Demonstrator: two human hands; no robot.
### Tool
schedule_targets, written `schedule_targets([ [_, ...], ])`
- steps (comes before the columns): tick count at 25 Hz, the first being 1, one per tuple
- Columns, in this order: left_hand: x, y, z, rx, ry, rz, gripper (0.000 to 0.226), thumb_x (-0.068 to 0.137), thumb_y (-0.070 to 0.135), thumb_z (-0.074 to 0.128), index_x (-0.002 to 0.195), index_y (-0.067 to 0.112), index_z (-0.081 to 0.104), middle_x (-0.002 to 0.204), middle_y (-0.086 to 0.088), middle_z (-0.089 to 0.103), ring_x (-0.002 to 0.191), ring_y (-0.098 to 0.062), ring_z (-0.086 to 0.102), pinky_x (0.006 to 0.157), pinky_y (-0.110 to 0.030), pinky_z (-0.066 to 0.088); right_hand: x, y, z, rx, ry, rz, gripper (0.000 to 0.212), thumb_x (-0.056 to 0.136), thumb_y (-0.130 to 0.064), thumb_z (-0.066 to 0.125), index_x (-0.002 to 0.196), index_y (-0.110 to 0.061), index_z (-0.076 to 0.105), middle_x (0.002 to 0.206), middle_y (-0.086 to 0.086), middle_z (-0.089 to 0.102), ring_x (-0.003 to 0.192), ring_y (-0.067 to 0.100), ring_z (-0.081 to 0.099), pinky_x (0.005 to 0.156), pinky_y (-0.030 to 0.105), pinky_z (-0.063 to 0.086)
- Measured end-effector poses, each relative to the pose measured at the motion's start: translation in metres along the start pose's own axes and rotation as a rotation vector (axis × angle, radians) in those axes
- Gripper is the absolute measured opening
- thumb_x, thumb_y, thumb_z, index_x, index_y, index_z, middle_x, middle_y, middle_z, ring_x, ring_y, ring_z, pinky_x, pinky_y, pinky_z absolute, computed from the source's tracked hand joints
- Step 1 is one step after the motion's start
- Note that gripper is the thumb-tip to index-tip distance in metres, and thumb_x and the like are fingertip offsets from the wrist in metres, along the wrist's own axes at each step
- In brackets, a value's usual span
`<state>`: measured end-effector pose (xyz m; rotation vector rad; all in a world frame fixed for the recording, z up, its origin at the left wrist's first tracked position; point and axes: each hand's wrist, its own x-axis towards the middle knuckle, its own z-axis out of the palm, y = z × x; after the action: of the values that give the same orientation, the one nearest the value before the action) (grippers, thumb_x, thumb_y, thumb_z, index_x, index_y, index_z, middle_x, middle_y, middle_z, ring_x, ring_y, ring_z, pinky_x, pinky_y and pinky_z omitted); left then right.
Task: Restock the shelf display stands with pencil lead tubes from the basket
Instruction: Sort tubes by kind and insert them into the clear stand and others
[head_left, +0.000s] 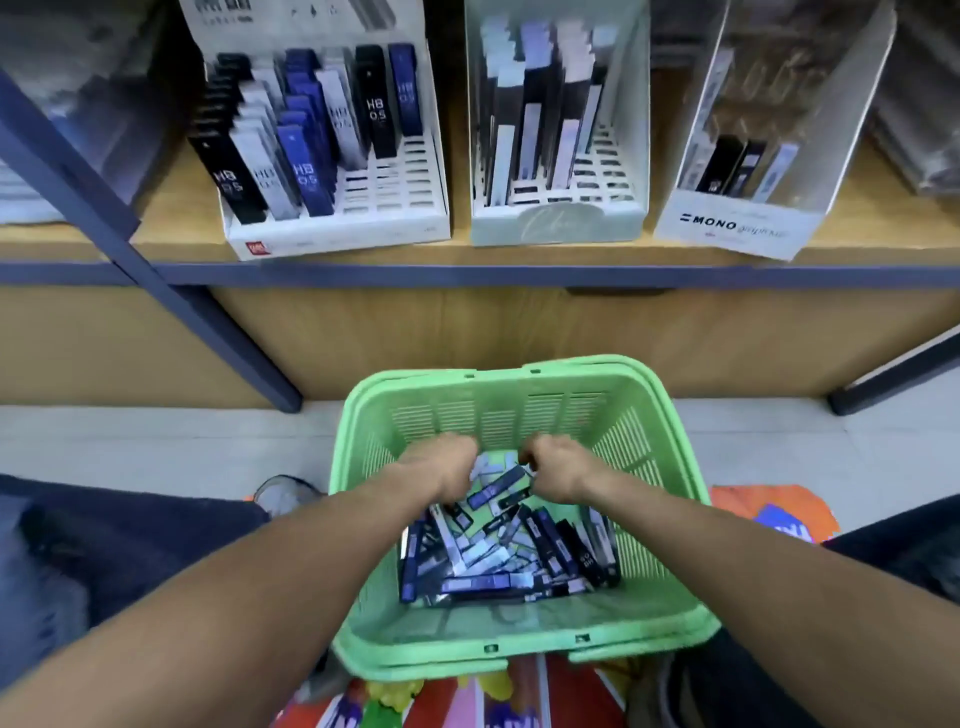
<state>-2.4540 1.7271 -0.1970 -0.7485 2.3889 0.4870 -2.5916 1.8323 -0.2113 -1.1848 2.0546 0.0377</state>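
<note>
A green plastic basket (670, 525) stands in front of me on the floor, its bottom covered by a loose pile of blue, black and white pencil lead tubes (498, 561). Both my hands reach down into it at the far side of the pile. My left hand (441, 467) has its fingers curled down around pale tubes. My right hand (558, 467) is curled the same way, with a dark blue tube at its fingertips. On the wooden shelf above stand three display stands: a left one (337, 239) about half full, a middle one (558, 223), and a MONO stand (737, 228) with few tubes.
The shelf has a blue metal front rail (467, 274) and slanted blue legs (244, 353). Blurred packaged goods flank the stands. My knees in dark trousers are at both sides, a grey shoe (285, 493) is left of the basket, and a colourful mat (467, 701) lies beneath.
</note>
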Motion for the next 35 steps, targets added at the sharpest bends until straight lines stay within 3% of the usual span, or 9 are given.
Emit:
schedule_targets([
  [4, 0.033, -0.015, 0.065, -0.068, -0.047, -0.233, 0.034, 0.089, 0.014, 0.068, 0.120, 0.006, 0.058, 0.122, -0.015, 0.059, 0.106, -0.026, 0.061, 0.093, -0.036, 0.055, 0.024, 0.011, 0.057, -0.169, -0.090, -0.028, 0.064, 0.087, -0.014, 0.072, 0.143, -0.009, 0.041, 0.140, 0.012, 0.047, 0.127, 0.032, 0.050, 0.101, 0.040, 0.048],
  [9, 0.063, -0.017, 0.107, -0.416, 0.007, -0.627, 0.064, 0.087, 0.024, 0.073, 0.133, -0.008, 0.042, 0.126, -0.020, 0.053, 0.109, -0.029, 0.060, 0.083, -0.031, 0.054, 0.049, 0.017, 0.097, 0.035, 0.008, 0.271, 0.080, 0.092, -0.031, 0.070, 0.151, -0.006, 0.022, 0.145, 0.020, 0.035, 0.132, 0.036, 0.041, 0.106, 0.045, 0.045],
  [12, 0.073, -0.005, 0.115, -0.530, 0.039, -0.787, 0.094, 0.084, 0.026, 0.078, 0.147, -0.011, 0.018, 0.138, -0.029, 0.042, 0.126, -0.038, 0.046, 0.093, -0.039, 0.049, 0.060, 0.014, 0.107, 0.074, 0.095, 0.303, 0.095, 0.090, -0.045, 0.072, 0.154, -0.004, 0.014, 0.147, 0.019, 0.031, 0.134, 0.036, 0.035, 0.104, 0.043, 0.043],
  [17, 0.073, -0.004, 0.128, -0.486, 0.073, -0.803, 0.066, 0.087, 0.027, 0.076, 0.134, -0.002, 0.038, 0.130, -0.022, 0.040, 0.119, -0.033, 0.044, 0.091, -0.037, 0.049, 0.069, 0.001, 0.120, 0.194, 0.164, 0.261, 0.092, 0.086, -0.033, 0.079, 0.151, -0.005, 0.020, 0.144, 0.014, 0.036, 0.131, 0.031, 0.039, 0.101, 0.038, 0.044],
  [21, 0.076, -0.005, 0.127, -0.643, 0.119, -0.775, 0.075, 0.079, 0.026, 0.083, 0.133, 0.002, 0.037, 0.133, -0.021, 0.041, 0.125, -0.035, 0.043, 0.099, -0.043, 0.045, 0.078, -0.002, 0.120, 0.312, 0.253, 0.326, 0.084, 0.083, -0.031, 0.082, 0.142, -0.003, 0.030, 0.141, 0.015, 0.039, 0.131, 0.033, 0.039, 0.104, 0.039, 0.041],
  [24, 0.079, -0.015, 0.130, -0.759, 0.152, -0.777, 0.076, 0.076, 0.029, 0.085, 0.131, 0.001, 0.040, 0.131, -0.019, 0.047, 0.124, -0.034, 0.046, 0.097, -0.039, 0.045, 0.087, 0.003, 0.115, 0.410, 0.291, 0.384, 0.060, 0.083, -0.014, 0.080, 0.126, -0.003, 0.040, 0.132, 0.016, 0.048, 0.120, 0.035, 0.051, 0.084, 0.034, 0.046],
  [28, 0.083, -0.015, 0.134, -0.849, 0.139, -0.740, 0.044, 0.075, 0.034, 0.085, 0.095, 0.008, 0.056, 0.110, -0.012, 0.064, 0.100, -0.030, 0.062, 0.085, -0.039, 0.056, 0.087, 0.010, 0.113, 0.473, 0.219, 0.445, 0.050, 0.085, -0.011, 0.075, 0.128, -0.001, 0.051, 0.116, 0.015, 0.064, 0.096, 0.032, 0.063, 0.071, 0.029, 0.046],
  [30, 0.084, -0.009, 0.134, -0.851, 0.155, -0.725, 0.037, 0.079, 0.034, 0.082, 0.085, 0.010, 0.054, 0.115, -0.011, 0.058, 0.108, -0.031, 0.056, 0.090, -0.037, 0.053, 0.089, 0.008, 0.116, 0.501, 0.203, 0.460, 0.032, 0.082, -0.012, 0.074, 0.111, -0.004, 0.062, 0.102, 0.012, 0.070, 0.082, 0.027, 0.060, 0.071, 0.031, 0.053],
  [35, 0.080, 0.000, 0.135, -0.845, 0.287, -0.663, 0.044, 0.086, 0.023, 0.077, 0.115, 0.001, 0.053, 0.114, -0.015, 0.059, 0.103, -0.031, 0.059, 0.083, -0.038, 0.053, 0.090, 0.010, 0.114, 0.768, 0.190, 0.586, 0.039, 0.084, -0.010, 0.075, 0.122, -0.009, 0.066, 0.107, 0.011, 0.071, 0.086, 0.023, 0.062, 0.077, 0.025, 0.050],
])
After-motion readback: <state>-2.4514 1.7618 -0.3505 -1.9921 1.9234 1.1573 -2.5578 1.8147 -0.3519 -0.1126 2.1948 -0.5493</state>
